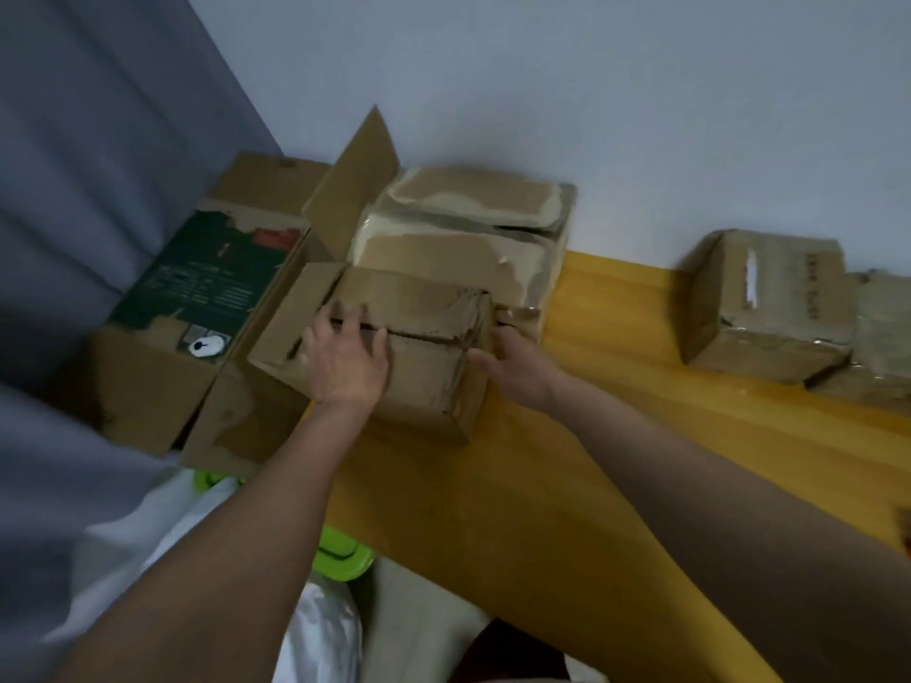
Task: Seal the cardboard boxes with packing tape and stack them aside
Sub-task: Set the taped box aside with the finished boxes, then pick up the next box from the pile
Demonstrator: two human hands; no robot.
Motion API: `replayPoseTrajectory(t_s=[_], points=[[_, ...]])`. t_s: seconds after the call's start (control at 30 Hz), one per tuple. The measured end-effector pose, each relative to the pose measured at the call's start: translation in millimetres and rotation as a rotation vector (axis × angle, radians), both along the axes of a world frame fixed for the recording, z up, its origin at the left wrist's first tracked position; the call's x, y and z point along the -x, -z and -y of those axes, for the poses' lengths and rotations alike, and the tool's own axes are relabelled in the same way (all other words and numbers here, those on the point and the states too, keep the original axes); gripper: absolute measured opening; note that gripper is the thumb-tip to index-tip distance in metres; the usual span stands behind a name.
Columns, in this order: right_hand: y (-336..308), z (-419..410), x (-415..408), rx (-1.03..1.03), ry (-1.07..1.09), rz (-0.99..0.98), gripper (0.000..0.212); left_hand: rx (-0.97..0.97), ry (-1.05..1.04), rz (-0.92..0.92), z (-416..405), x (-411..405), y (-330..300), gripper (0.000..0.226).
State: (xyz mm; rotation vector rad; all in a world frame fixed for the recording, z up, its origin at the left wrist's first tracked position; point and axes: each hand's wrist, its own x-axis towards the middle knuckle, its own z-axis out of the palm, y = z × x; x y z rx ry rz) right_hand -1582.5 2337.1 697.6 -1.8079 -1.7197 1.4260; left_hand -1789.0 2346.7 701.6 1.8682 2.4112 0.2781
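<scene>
At the centre of the frame a small worn cardboard box (394, 357) sits at the left end of a yellow table (616, 436), its two top flaps folded down and meeting along a dark seam that is not yet taped. The left hand (347, 359) lies flat on the flaps with the fingers spread and fairly straight, pressing across the seam. The right hand (512, 359) is against the box's right side; its fingers reach round the far corner, so I cannot tell whether they curl on the edge or only rest there.

No tape roll or dispenser shows anywhere in the frame, so the step in hand looks like closing and steadying the box before sealing. To do it well, the flaps should be pushed level until the seam closes evenly, with the right hand bracing the side so the soft, creased walls do not bow outward. The palm should stay off the seam line itself, leaving it free for tape.

Just behind stands a larger torn box (463, 239), touching the small one. At upper left an open box with a green printed panel (207, 273) leans by a grey curtain (98, 165). Two more boxes (769, 308) sit well apart at the right.
</scene>
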Motion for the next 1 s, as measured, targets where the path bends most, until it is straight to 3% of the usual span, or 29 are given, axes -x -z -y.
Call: replayPoseTrajectory(t_s=[0.1, 0.43, 0.57, 0.8, 1.0], points=[[6, -14, 24, 0.067, 0.138, -0.138, 0.076, 0.15, -0.075, -0.087, -16, 25, 3, 0.062], [24, -25, 41, 0.175, 0.296, -0.197, 0.071, 0.131, -0.059, -0.189, -36, 44, 7, 0.052], [23, -22, 38, 0.168, 0.288, -0.192, 0.07, 0.317, -0.197, -0.062, -30, 51, 16, 0.058], [14, 0, 10, 0.192, 0.257, -0.159, 0.067, 0.409, -0.112, -0.054, -1, 51, 5, 0.078], [-11, 41, -37, 0.227, 0.26, -0.189, 0.064, 0.387, -0.083, 0.145, 43, 14, 0, 0.052]])
